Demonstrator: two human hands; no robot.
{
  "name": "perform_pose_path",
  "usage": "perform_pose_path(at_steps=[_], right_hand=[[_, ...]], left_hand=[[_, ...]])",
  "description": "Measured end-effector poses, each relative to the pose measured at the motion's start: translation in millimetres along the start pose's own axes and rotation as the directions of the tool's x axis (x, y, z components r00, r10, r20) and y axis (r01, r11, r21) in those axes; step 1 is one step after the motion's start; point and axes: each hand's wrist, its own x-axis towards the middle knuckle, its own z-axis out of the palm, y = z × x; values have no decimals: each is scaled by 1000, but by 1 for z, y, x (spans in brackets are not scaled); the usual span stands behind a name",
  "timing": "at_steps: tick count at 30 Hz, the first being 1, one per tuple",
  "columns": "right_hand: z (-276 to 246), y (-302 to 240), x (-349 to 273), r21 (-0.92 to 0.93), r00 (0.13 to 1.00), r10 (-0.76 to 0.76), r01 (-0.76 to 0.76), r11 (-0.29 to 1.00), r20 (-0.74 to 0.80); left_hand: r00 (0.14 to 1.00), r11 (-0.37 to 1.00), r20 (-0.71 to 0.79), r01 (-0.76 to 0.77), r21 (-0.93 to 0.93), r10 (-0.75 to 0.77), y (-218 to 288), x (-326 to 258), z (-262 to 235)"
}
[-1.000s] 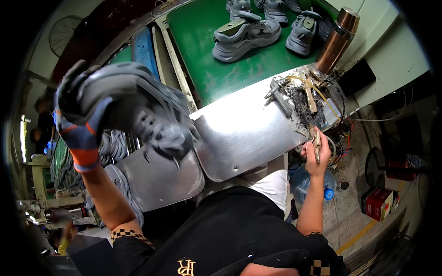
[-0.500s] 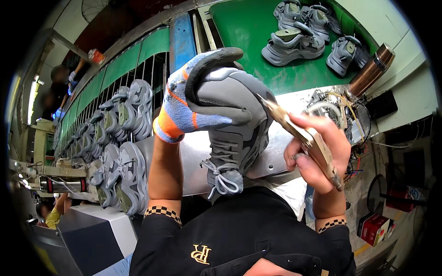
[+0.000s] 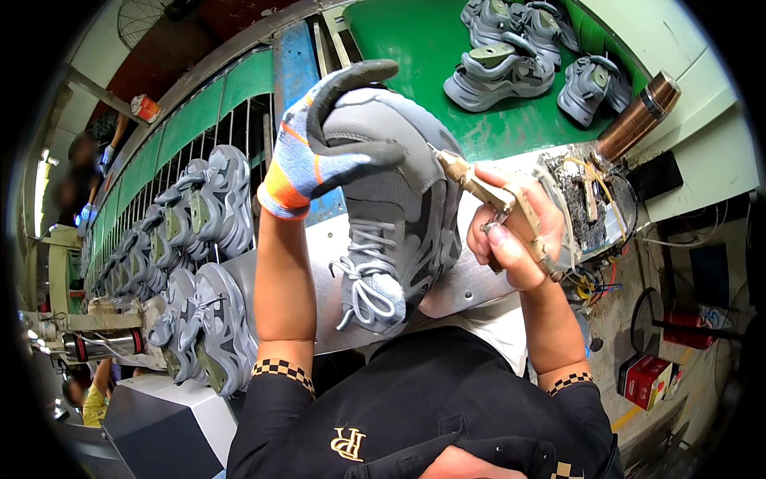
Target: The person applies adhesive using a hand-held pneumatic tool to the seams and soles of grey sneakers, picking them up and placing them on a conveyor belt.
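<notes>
A grey lace-up sneaker (image 3: 396, 191) is held toe-up in front of me, its heel and tied laces toward my body. My left hand (image 3: 323, 148), in a blue and orange knit glove with dark coated palm and fingers, grips the sneaker around its toe. Bare and ungloved, my right hand (image 3: 519, 235) is closed around a metal nozzle gun (image 3: 479, 188) of a tan, brass-like colour. The gun's thin tip is at the sneaker's side, near the edge between upper and sole; whether it touches I cannot tell.
Behind, several grey sneakers (image 3: 503, 80) stand on a green surface (image 3: 399, 36). More sneakers (image 3: 223, 199) line a rack at left. A copper-coloured flask (image 3: 641, 117) lies at right beside a wire-cluttered tray (image 3: 586, 199). A red box (image 3: 645, 380) sits on the floor. Other people work far left.
The nozzle gun has shifted left with my right hand, staying by the sneaker's side. My left hand and the sneaker have moved slightly left, and the sneaker has turned a little.
</notes>
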Motion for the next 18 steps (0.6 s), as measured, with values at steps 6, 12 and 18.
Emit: perform_pose_path(at_steps=[6,12,18], right_hand=[[-2,41,-29,-34,996,-76,75,997,-36],[-6,68,-45,-69,987,-163,163,984,5],[-5,84,-51,-63,984,-179,178,982,-10]], left_hand=[[996,999,-67,52,4,-52,-15,2,-3],[997,998,-73,44,37,-41,-32,5,-9],[994,999,-105,36,-36,-40,-48,5,-13]])
